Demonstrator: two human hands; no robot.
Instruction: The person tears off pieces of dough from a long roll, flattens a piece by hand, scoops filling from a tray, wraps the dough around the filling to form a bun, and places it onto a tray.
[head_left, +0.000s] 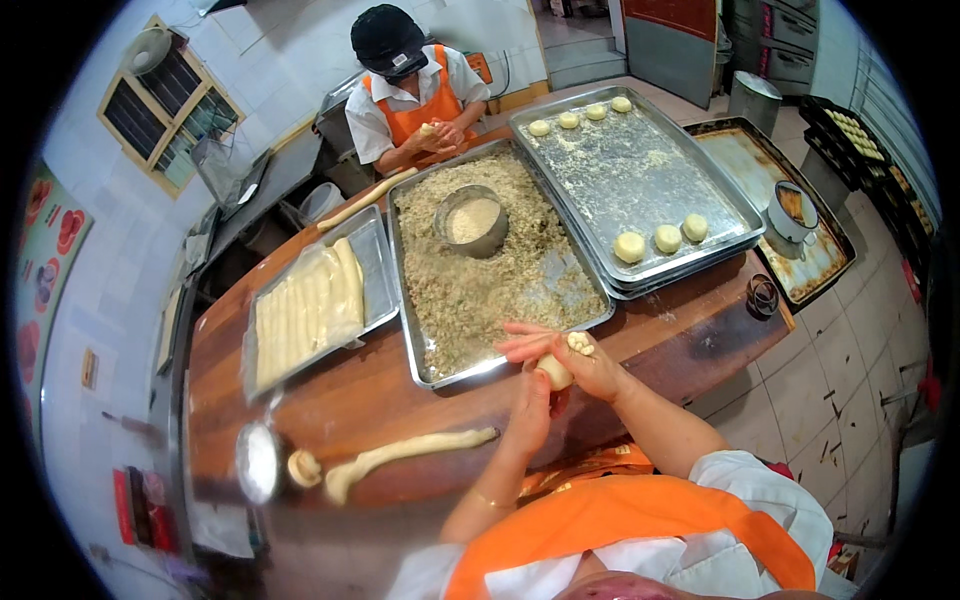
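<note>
Between my left hand [532, 398] and my right hand [588, 366] is a pale dough ball [554, 374], held at the table's front edge. My right fingers stretch over it, with small pale crumbly bits by the thumb side. A steel tray of crumbly filling [456, 310] lies just beyond my hands, holding a metal ring container [485, 240] with grain-like contents. A long dough rope [400, 458] lies left of my hands, beside a small coiled piece [303, 468] and a bowl of white powder [257, 460].
A co-worker [410, 110] in an orange apron works across the wooden table [230, 360]. A tray of dough strips [305, 315] sits left, stacked trays [640, 160] with dough rounds right. Beyond are a stained pan [820, 270], metal rings [762, 296] and a dough rope [365, 200].
</note>
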